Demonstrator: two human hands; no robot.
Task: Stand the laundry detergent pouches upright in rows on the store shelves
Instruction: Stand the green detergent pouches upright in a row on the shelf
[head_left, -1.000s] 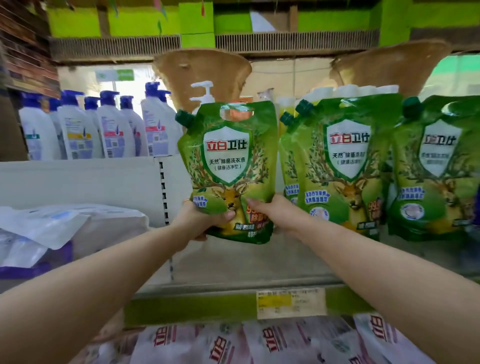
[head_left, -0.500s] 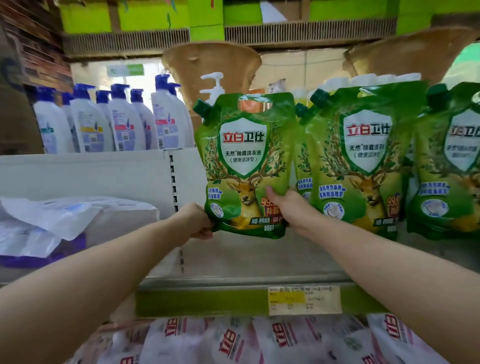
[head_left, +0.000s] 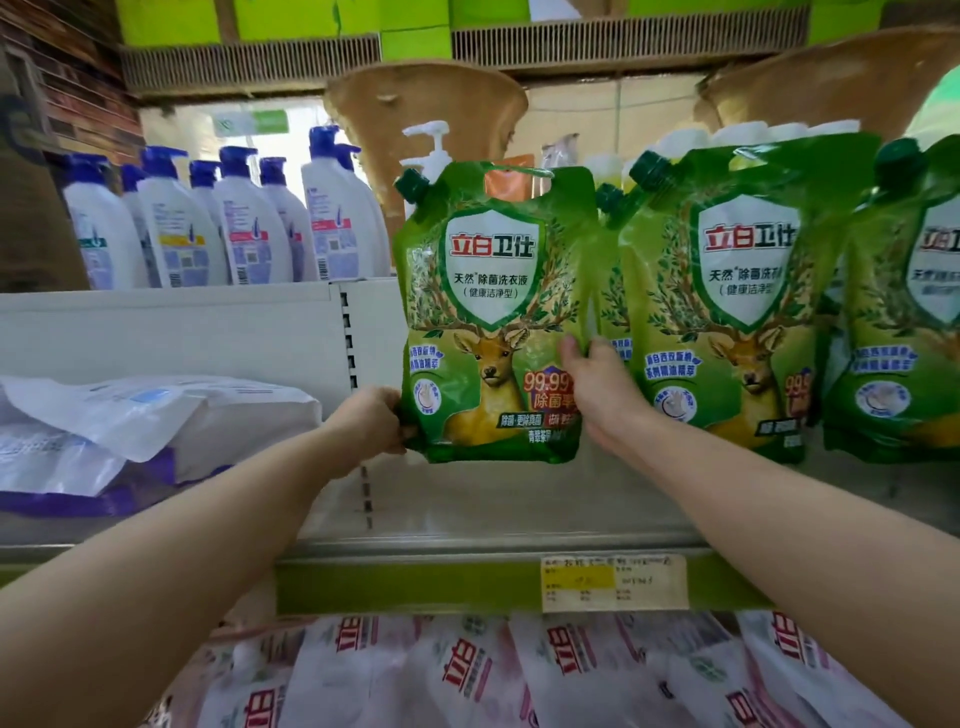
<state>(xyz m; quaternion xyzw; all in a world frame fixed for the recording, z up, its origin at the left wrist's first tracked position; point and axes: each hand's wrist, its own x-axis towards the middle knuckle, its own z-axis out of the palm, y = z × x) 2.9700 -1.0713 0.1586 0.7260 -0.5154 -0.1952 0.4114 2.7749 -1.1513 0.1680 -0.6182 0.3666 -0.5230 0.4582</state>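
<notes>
White bags (head_left: 156, 415) lay flat on the left end of the shelf (head_left: 493, 519). White bottles with blue caps (head_left: 249, 234) stood in a row behind the shelf, higher up on that same side.

Next came the left hand (head_left: 371, 421), over the middle of the shelf. Its fingers were curled round the bottom left corner of the green pouch (head_left: 493, 312). The green pouch was upright over the middle of the shelf, with its cap at the top left and its deer picture facing out. Its bottom was very close to the shelf, but I could not tell if it touched. The right hand (head_left: 597, 384) pinched the lower right edge, with the thumb on the front and the fingers tucked behind.

Further right on the shelf a second pouch (head_left: 727, 312) stood upright, just beside the first. A third pouch (head_left: 898, 338) stood at the right end of the shelf.

The green pouch looked fat and full at the bottom, so it was probably heavy and wobbly, like a bag of water. Its skin was shiny, so it was likely slippery too. It looked soft, and the thin top would most likely bend if grabbed there. The best place to hold it seemed to be low down on both sides, right where the hands were. That way the flat bottom could sit down first. The hole at the top looked good for carrying, not for standing it up. Let go too fast, and it might flop forward off the shelf.
</notes>
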